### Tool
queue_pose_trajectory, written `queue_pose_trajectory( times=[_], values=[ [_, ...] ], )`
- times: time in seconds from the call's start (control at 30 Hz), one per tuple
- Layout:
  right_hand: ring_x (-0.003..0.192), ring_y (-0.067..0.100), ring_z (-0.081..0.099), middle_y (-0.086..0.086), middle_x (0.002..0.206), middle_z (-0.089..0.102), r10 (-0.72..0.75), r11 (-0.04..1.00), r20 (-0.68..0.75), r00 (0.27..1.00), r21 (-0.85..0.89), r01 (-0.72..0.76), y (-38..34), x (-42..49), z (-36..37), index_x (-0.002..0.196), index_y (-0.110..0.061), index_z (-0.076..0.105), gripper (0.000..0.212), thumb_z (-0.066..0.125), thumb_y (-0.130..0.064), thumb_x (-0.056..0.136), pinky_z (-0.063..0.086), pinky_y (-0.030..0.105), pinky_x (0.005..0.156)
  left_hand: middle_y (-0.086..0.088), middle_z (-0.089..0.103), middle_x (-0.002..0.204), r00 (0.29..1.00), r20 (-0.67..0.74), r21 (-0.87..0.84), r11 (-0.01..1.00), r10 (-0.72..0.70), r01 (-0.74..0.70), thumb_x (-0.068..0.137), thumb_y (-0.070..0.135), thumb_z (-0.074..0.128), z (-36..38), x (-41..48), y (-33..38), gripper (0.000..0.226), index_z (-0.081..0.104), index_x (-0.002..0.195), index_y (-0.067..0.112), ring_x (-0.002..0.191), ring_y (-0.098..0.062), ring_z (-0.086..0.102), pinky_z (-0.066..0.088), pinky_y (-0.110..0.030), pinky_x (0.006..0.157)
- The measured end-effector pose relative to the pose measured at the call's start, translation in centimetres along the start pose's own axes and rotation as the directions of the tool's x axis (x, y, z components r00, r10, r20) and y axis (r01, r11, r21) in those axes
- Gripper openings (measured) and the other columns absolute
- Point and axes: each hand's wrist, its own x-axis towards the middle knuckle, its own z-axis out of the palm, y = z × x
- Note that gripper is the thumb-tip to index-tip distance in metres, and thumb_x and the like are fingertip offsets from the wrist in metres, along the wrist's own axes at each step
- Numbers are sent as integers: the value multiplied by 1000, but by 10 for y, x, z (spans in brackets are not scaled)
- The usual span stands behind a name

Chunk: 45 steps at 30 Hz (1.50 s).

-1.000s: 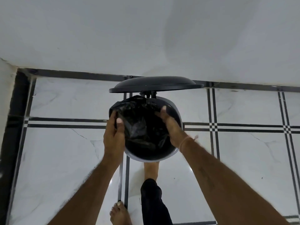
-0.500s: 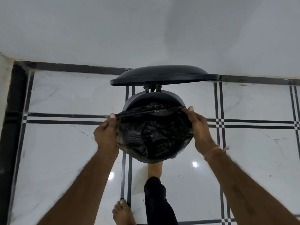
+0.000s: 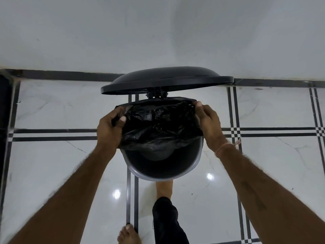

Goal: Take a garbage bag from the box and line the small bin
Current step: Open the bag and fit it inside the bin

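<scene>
1. Person is standing over the small bin (image 3: 191, 166), both arms reaching down to it; bin is sitting on the tiled floor (image 3: 263, 110) close to the wall (image 3: 158, 32).
2. Lid (image 3: 167, 80) is standing up at the far side, above the hinge.
3. Left hand (image 3: 110, 131) is gripping the black garbage bag (image 3: 158, 124) at its left edge, fingers curled tight w/ plastic pinched under the thumb (image 3: 122, 119).
4. Right hand (image 3: 210, 124) is holding the bag's right edge, thumb on top, other fingers wrapping down outside the bin's side, closed on the plastic.
5. Bag is lying stretched betw. the two hands, its mouth pulled wide across the far half of the opening; far edge is sitting at the back rim below the hinge.
6. Near half of the bin is showing bare, grey rim & dark inside uncovered; bag's near edge is sagging across the middle.
7. One bare foot (image 3: 163, 189) is pressing at the bin's base, dark trouser leg (image 3: 167, 222) above it; other foot (image 3: 129, 235) is planted nearer, on the dark tile lines.
</scene>
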Motion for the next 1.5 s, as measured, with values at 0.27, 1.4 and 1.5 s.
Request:
queue_pose_trajectory(
  times=[0.27,1.4,1.5],
  values=[
    [95,13,64,0,101,64,78,995,31,997,-59,-76,4,9,-1,90,-19,65,60,44,-75,94,53,43,100,1,78,116,989,139,222,972,46,-77,91,57,53,-6,7,-8,45,66,131,40,112,-27,71,57,-55,97],
    [105,27,66,18,119,69,375,598,103,921,732,-326,82,-79,-23,133,7,63,35,58,-13,105,60,33,89,11,52,58,700,151,-573,516,-698,637,96,59,56,9,-77,-37,37,61,84,25,39,0,42,29,-13,33],
    [90,20,70,11,106,73,415,573,120,902,735,-362,82,-82,-24,132,4,64,36,65,-16,101,58,31,81,13,47,46,742,259,-617,485,-618,620,99,61,49,9,-88,-38,49,70,71,26,33,-1,38,29,-11,35]
  ],
)
